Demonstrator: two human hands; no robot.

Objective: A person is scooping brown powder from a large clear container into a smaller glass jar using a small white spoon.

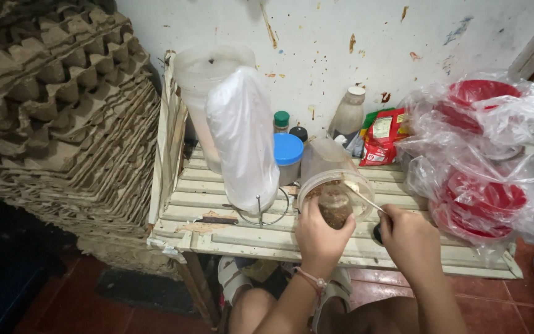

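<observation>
My left hand (319,238) grips a small clear jar (335,207) of brown ground spice, held over the white slatted shelf (230,238). My right hand (409,238) holds a metal spoon (363,198) by its handle, and the spoon's bowl reaches into a tilted clear plastic container (329,170) just behind the jar. A small dark object, perhaps a lid, shows under my right hand.
A tall plastic-wrapped roll (242,136) stands on a wire holder. A blue-lidded tub (288,154), small bottles, a white shaker bottle (348,114) and a red packet (381,139) line the wall. Bagged red bowls (483,161) sit right; stacked egg trays (57,111) rise left.
</observation>
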